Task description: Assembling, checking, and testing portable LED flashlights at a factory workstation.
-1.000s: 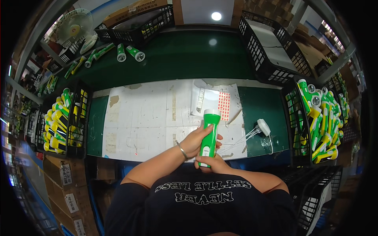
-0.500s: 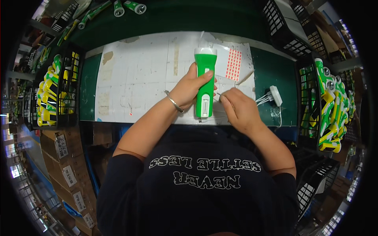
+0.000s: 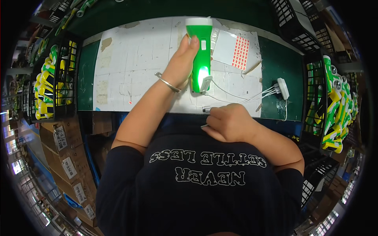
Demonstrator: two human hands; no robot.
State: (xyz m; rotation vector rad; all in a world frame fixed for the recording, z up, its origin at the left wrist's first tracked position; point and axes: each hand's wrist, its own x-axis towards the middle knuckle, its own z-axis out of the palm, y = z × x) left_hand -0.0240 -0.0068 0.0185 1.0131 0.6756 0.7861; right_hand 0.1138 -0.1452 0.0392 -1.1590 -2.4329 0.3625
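Note:
My left hand (image 3: pixel 182 63) is wrapped around a green flashlight (image 3: pixel 199 53) with a white head, its thumb beside the white switch. The head points away from me. A bright glow shows on the lower body, and a small white piece (image 3: pixel 206 83) stands out from it there. Thin white cables (image 3: pixel 240 100) run from that end to a white plug-in charger (image 3: pixel 282 89) on the right. Near the table's front edge my right hand (image 3: pixel 229 122) is closed, with a thin pale tip showing at its fingers; what it holds is mostly hidden. Metal cable ends (image 3: pixel 205 109) lie just beside its knuckles.
A white worn sheet (image 3: pixel 130 74) covers the middle of the green table (image 3: pixel 287 63). A sheet of red stickers (image 3: pixel 240 53) lies beyond the cables. Black crates of green and yellow flashlights stand left (image 3: pixel 63 88) and right (image 3: pixel 314 96). Cardboard boxes (image 3: pixel 65 157) are stacked lower left.
The flashlight has moved away from me in my left hand, and a glow now shows on its lower body. White cables now reach it. My right hand has drawn back toward my body.

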